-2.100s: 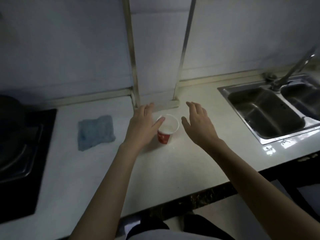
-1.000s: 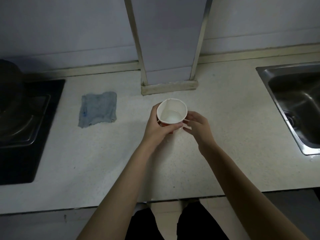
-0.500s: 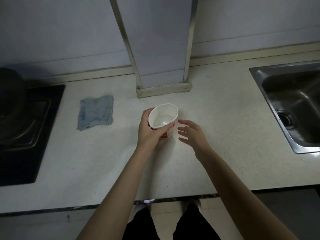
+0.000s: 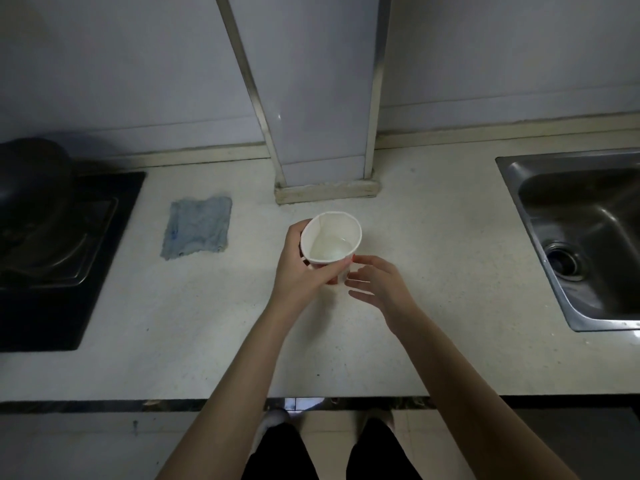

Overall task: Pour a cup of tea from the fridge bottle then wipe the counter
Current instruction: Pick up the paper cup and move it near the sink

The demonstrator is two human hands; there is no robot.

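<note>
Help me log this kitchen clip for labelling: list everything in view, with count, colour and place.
paper cup: 1, white with red print, over the counter's centre, in a hand
cloth: 1, blue-grey, flat on the counter left of the cup
counter: 1, off-white speckled, across the middle
sink: 1, steel, set into the counter at far right
hob: 1, black, far left
pot: 1, dark, on the hob
column: 1, pale with metal edge strips, back centre
legs: 2, dark trousers, bottom edge
left hand: 1, grips the cup
right hand: 1, fingers spread, beside the cup
</note>
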